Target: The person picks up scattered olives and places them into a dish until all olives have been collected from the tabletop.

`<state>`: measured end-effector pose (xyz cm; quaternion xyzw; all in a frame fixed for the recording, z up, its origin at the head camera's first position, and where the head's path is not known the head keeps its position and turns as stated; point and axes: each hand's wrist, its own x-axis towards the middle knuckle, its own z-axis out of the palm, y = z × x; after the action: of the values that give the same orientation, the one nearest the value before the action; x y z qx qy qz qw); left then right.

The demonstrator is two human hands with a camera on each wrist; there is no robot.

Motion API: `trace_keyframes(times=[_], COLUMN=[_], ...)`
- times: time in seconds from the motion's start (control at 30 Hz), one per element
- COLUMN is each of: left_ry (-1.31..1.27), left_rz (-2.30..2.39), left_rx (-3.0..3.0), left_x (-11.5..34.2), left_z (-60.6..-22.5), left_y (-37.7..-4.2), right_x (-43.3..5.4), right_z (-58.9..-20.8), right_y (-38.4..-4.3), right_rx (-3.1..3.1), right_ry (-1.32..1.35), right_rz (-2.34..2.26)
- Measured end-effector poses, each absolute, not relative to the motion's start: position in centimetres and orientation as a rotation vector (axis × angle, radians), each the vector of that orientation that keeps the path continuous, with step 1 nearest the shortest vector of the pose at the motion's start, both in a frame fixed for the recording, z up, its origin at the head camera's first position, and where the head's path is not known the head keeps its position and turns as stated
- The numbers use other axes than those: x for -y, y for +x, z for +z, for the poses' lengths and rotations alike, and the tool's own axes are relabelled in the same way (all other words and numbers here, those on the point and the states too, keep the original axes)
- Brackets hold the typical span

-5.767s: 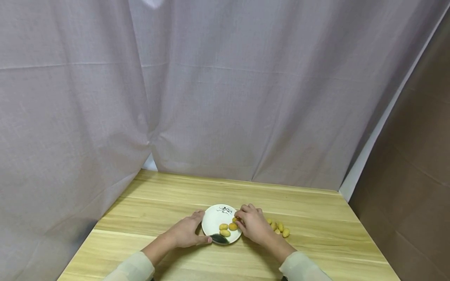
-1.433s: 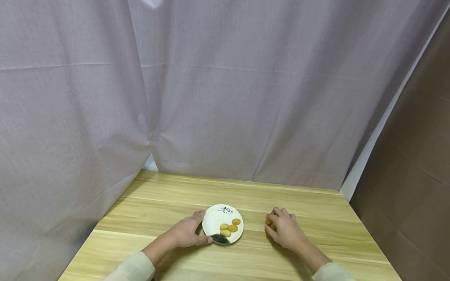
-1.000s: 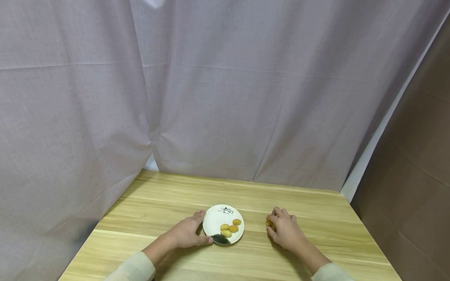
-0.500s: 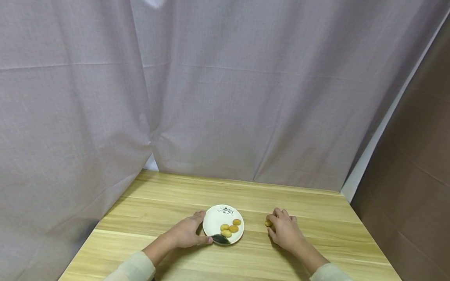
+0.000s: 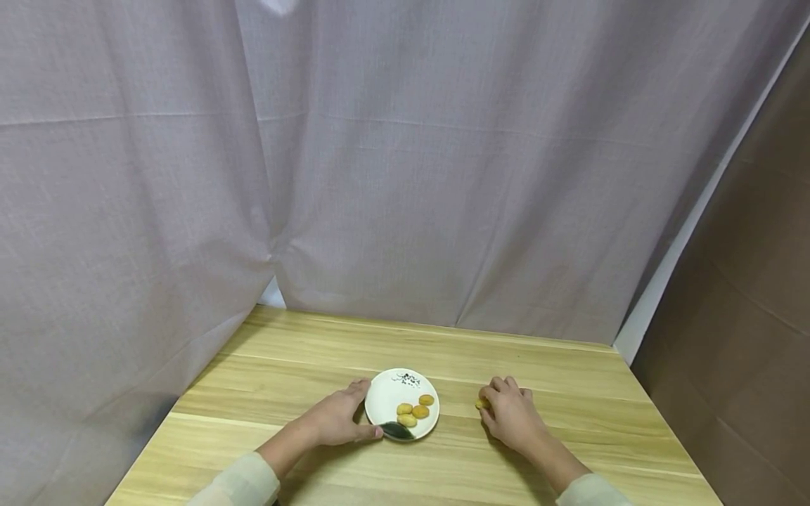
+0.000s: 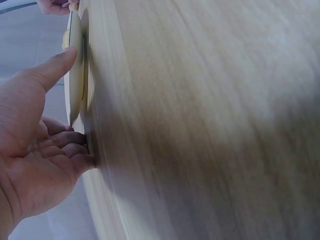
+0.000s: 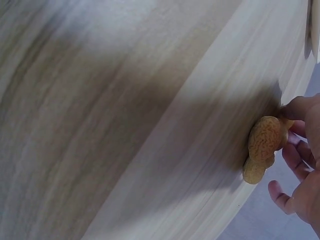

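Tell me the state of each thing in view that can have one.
White plate: upright, flat on wooden table.
Four yellow oval pieces: resting on plate.
Loose wrinkled pieces: clustered on table, partly hidden.
Left grip: thumb and fingers apart, at plate's rim.
Right grip: fingers curled on loose pieces.
Curtain: hanging, creased.

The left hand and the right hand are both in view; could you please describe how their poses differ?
The left hand spreads thumb and fingers at the plate; the right hand bends its own around yellow-brown pieces. The left hand touches the plate, while the right hand is apart from it. Both have pale sleeves.
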<state>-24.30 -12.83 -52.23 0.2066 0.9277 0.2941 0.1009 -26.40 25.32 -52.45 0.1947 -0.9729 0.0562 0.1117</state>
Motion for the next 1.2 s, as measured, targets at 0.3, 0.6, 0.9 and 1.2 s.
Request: trace_keyframes(times=[0.3,0.6,0.9,1.2], left_ry=[0.612,0.600,0.601,0.614], left_rz=[0.878,0.895,0.892,0.883], left_rx=[-2.740,-2.726,-2.728,-2.736], left_x=[12.9,12.9,12.8,12.7], left_z=[-52.2,-52.0,-51.9,-52.0], left_y=[-24.2,-24.2,-24.2,-24.3], right_x=[-25.4,-25.1,-24.6,-23.9], right_z=[-52.4,-52.3,-51.9,-51.3], right_y=[-26.4,-26.4,-26.5,-26.4], right_rx=[2.844,2.709,2.621,2.603], right_ry=[0.591,0.656,0.702,0.731], right_rz=[0.179,0.221,0.234,0.256])
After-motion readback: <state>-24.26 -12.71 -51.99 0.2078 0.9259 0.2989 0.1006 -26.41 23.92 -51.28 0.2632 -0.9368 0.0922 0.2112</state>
